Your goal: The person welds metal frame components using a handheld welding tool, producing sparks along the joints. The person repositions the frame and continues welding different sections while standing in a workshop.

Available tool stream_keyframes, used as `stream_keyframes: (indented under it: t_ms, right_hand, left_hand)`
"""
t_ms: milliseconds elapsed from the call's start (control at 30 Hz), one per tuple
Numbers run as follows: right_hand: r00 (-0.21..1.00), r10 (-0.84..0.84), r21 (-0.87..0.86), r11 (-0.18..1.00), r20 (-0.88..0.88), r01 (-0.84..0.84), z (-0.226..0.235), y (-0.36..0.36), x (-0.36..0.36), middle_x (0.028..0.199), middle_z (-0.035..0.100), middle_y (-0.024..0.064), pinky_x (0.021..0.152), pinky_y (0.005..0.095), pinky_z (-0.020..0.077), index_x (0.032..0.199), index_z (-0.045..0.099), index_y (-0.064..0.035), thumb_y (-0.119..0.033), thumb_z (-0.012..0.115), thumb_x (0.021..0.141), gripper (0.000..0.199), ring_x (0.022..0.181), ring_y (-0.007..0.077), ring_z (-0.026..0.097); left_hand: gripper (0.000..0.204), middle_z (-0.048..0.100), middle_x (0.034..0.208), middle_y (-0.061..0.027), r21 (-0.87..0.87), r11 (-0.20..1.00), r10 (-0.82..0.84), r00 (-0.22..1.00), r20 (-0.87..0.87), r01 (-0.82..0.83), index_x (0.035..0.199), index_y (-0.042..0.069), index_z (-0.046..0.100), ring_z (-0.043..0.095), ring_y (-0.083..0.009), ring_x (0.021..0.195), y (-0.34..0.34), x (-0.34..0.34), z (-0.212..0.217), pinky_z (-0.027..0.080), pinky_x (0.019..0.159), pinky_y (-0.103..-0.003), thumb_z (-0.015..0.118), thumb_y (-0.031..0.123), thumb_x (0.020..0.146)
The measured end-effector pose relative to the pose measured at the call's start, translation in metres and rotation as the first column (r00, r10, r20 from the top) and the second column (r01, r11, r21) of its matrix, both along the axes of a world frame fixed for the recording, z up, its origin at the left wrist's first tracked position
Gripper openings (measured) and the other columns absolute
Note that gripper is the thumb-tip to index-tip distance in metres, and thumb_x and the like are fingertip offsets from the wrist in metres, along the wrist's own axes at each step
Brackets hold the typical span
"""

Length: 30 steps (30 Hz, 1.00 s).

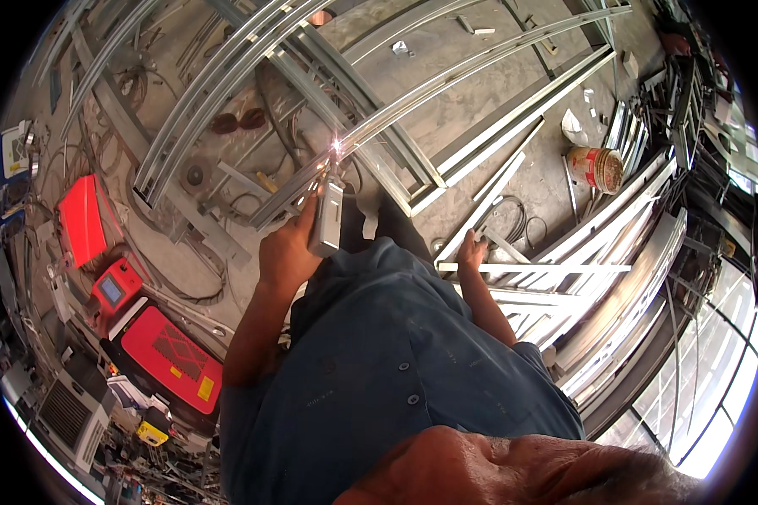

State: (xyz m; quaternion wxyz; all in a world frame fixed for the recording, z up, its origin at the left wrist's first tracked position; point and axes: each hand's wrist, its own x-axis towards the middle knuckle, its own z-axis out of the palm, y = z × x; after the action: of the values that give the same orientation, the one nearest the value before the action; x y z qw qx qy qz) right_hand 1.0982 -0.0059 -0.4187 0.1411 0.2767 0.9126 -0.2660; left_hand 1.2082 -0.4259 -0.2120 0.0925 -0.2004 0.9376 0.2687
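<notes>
My left hand (pixel 286 248) is closed around a grey welding handle (pixel 327 217). Its tip touches a long grey metal rail (pixel 413 97), and a bright spark (pixel 337 148) glows at the contact point. My right hand (pixel 472 250) rests on a pale metal bar (pixel 547 268) lying across a stack of similar bars at my right. Its fingers curl over the bar's end. My blue shirt (pixel 396 362) fills the lower middle of the view.
Several long metal rails and frames (pixel 227 76) lie across the concrete floor. Red welding machines (pixel 173 358) and a red case (pixel 82 220) stand at the left with cables. A rusty paint can (pixel 596 167) sits at the right. Stacked profiles (pixel 632 278) line the right side.
</notes>
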Motion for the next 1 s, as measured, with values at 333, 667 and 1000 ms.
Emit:
stream_keyframes:
  t_ms: [333, 667, 1000]
  right_hand:
    - [0.997, -0.04, -0.07, 0.996, 0.072, 0.045, 0.016, -0.013, -0.008, 0.144, 0.049, 0.0379, 0.113, 0.0464, 0.0377, 0.151, 0.034, 0.0107, -0.06, 0.056, 0.093, 0.094, 0.137, 0.0478, 0.048]
    - [1.0, 0.016, -0.048, 0.999, 0.016, -0.015, 0.003, -0.007, -0.004, 0.124, 0.063, 0.0326, 0.103, 0.0487, 0.0443, 0.144, 0.042, 0.0063, -0.059, 0.055, 0.096, 0.082, 0.121, 0.0464, 0.059]
    - [1.0, 0.011, -0.076, 0.997, -0.004, -0.011, -0.025, 0.006, 0.0, 0.105, 0.068, 0.0268, 0.092, 0.0459, 0.0494, 0.142, 0.04, 0.0108, -0.06, 0.058, 0.092, 0.088, 0.1, 0.0377, 0.067]
  left_hand:
    - [0.076, 0.073, 0.094, -0.0183, 0.027, 0.999, 0.029, 0.999, 0.02, -0.03, 0.151, 0.019, 0.049, 0.071, -0.0417, 0.083, -0.003, 0.003, -0.002, 0.057, 0.072, -0.051, 0.077, 0.031, 0.081]
    - [0.078, 0.072, 0.091, -0.02, 0.043, 0.998, 0.048, 0.998, 0.041, -0.05, 0.151, 0.02, 0.048, 0.071, -0.0433, 0.083, -0.006, 0.006, 0.001, 0.056, 0.073, -0.053, 0.077, 0.03, 0.08]
    - [0.077, 0.073, 0.098, -0.0194, 0.076, 0.996, 0.054, 0.999, -0.002, -0.054, 0.152, 0.02, 0.048, 0.071, -0.0422, 0.087, -0.01, 0.012, -0.002, 0.056, 0.075, -0.051, 0.076, 0.029, 0.081]
